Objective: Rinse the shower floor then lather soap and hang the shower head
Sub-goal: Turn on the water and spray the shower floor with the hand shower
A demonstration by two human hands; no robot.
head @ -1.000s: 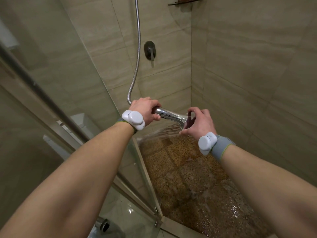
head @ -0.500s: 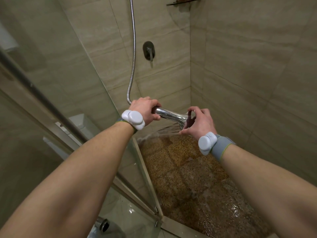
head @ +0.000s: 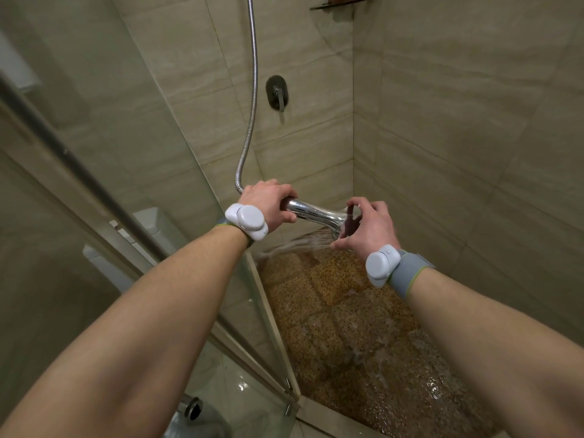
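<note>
Shower head (head: pixel 316 213): wet chrome, rigid, probably slick, light; left hand (head: pixel 267 205) clenched round handle (head: pixel 295 205), 9 o'clock end; right hand (head: pixel 368 226) fingers curled round its wide end, 3 o'clock; hose (head: pixel 252 105) likely tugs toward 12 o'clock.

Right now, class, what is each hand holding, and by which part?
Both hold the shiny chrome shower head: the left hand grips its handle end, and the right hand curls its fingers round the spraying head end.

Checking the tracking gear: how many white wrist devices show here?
2. One device sits on the left wrist, behind the left hand gripping the shower head. The other device sits on the right wrist, beside a grey strap. None appears hidden.
</note>
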